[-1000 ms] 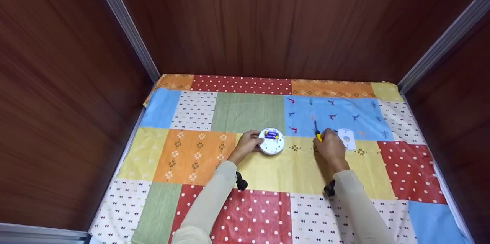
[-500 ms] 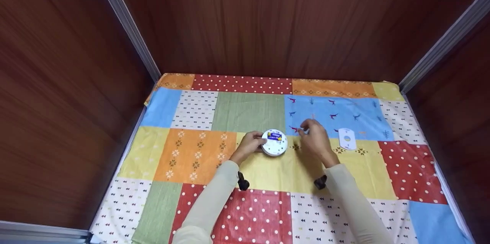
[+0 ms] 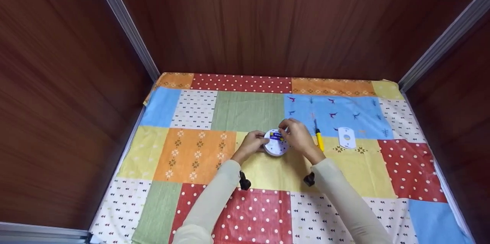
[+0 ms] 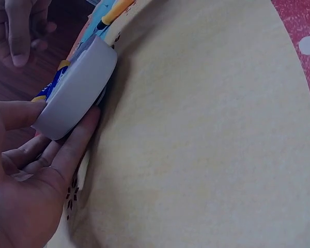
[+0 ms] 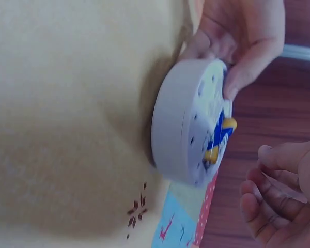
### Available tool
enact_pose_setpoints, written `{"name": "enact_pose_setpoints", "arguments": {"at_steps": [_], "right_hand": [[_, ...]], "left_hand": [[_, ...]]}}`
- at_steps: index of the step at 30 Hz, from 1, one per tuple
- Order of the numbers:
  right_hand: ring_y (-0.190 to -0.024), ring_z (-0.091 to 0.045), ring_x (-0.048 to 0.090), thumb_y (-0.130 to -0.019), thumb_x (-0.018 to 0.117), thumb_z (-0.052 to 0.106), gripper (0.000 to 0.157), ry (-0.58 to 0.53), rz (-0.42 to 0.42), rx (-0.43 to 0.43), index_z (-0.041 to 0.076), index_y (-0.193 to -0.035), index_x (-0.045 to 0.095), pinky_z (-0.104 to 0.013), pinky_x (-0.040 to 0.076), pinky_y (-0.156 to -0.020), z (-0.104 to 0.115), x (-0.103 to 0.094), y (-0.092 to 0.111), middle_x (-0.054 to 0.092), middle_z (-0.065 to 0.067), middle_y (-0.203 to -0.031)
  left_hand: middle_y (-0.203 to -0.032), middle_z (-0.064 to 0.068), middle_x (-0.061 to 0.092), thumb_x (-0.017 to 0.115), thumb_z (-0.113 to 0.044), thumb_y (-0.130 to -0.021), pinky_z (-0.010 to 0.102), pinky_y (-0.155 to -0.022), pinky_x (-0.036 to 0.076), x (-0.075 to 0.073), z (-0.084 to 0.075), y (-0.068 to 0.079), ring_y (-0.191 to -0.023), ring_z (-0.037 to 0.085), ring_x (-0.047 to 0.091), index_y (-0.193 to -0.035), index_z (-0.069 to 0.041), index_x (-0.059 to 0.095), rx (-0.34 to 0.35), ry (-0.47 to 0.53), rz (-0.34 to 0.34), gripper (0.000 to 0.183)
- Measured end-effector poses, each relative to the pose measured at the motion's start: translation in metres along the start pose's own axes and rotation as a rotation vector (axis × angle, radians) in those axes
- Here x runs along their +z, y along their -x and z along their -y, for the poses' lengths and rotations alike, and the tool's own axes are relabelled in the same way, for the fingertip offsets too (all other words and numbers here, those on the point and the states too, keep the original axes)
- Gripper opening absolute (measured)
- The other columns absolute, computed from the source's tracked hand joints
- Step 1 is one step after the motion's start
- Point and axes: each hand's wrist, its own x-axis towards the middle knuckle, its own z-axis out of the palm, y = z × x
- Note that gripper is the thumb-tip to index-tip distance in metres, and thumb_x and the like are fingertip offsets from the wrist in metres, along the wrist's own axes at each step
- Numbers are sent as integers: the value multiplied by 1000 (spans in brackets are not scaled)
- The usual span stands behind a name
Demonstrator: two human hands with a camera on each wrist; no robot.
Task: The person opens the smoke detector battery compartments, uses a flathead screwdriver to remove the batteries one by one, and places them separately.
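My left hand (image 3: pixel 250 146) holds a round white device (image 3: pixel 276 148) by its left edge. In the left wrist view its thumb (image 4: pixel 20 114) lies on the face and the fingers reach underneath. A blue and yellow battery (image 5: pixel 219 140) sits in the face of the device, which has several small holes around it. Close over the battery hovers my right hand (image 3: pixel 298 136). In the right wrist view its fingers (image 5: pixel 279 170) are loosely bent, apart from the battery, and hold nothing.
To the right of the hands a screwdriver (image 3: pixel 320 140) with a yellow handle lies on the patchwork cloth (image 3: pixel 249 110). Beyond it lies a flat white plate (image 3: pixel 347 142) with a round hole. Brown wood-look panels (image 3: pixel 245 22) stand around the table.
My right hand has let go of the screwdriver, leaving it on the cloth, and moved left to the battery. The device in my left hand has shifted slightly right.
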Motion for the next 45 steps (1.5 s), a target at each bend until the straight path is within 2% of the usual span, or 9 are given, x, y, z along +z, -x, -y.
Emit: {"name": "enact_pose_setpoints", "arguments": {"at_steps": [9,19,30,39,43,45], "right_hand": [[-95,-33,71,-97,75,6,9,65,36,-104,1,-104,75,-48,62,-83,2,18,-5,71,-17,-105],[-94,-37,68,-91,80,2,8,118,-18,-196,0,-98,76,-55,60,-84,1,28,-4,69,-16,-99],[-94,-38,67,-90,80,1,8,134,-39,-238,-1,-95,74,-56,59,-84,-1,30,-3,69,-16,-96],[-93,-36,65,-89,78,1,10,146,-7,-246,0,-95,71,-54,59,-81,-1,29,-4,66,-15,-96],[-92,-35,65,-90,77,1,8,146,-10,-250,0,-95,70,-52,60,-80,-1,29,-4,65,-15,-96],[-92,-35,65,-92,76,2,8,144,-7,-244,-1,-96,70,-52,60,-80,-1,29,-3,65,-16,-96]], "left_hand": [[-111,14,73,65,-5,-96,31,-75,65,1,0,1,-84,14,70,-129,8,65,13,-18,6,35],[-100,6,68,64,-2,-95,29,-72,64,3,1,2,-81,14,68,-128,9,65,5,8,14,35],[-100,6,68,65,-2,-95,27,-72,62,4,1,3,-84,14,67,-126,9,67,24,-33,-4,32],[-101,6,67,64,-3,-96,27,-71,62,4,-1,5,-85,14,68,-126,8,66,19,-26,16,32],[-104,7,70,64,-4,-97,29,-74,64,4,-1,5,-87,15,70,-127,8,67,19,-30,22,32],[-108,10,72,64,-4,-97,34,-77,66,4,0,6,-89,17,71,-128,8,67,22,-38,21,33]]}}
